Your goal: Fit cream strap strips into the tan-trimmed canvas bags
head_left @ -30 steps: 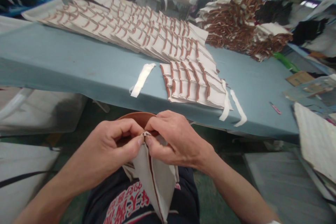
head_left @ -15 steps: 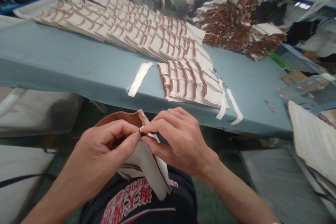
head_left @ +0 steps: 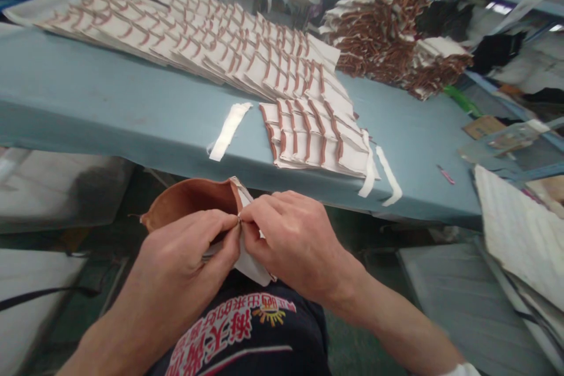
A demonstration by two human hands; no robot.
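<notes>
Both my hands meet in front of my chest, below the table's near edge. My left hand [head_left: 189, 258] and my right hand [head_left: 286, 241] pinch the same fabric piece [head_left: 194, 202], a small pouch with a brown outer side and a cream lining that hangs down between my hands. The fingertips of both hands press together on its seam edge. On the blue-grey table [head_left: 110, 111] beyond lie rows of finished cream pieces with brown trim [head_left: 308, 135].
A long spread of overlapped cream and brown pieces [head_left: 198, 41] covers the table's far side, and a heap of them [head_left: 383, 29] stands at the back right. Loose cream strips [head_left: 227, 129] lie near the table's front edge. Quilted sheets [head_left: 520, 235] lie at the right.
The pouch has turned so more of its brown side shows at the left. Less cream fabric hangs below my hands, which stay pinched on it.
</notes>
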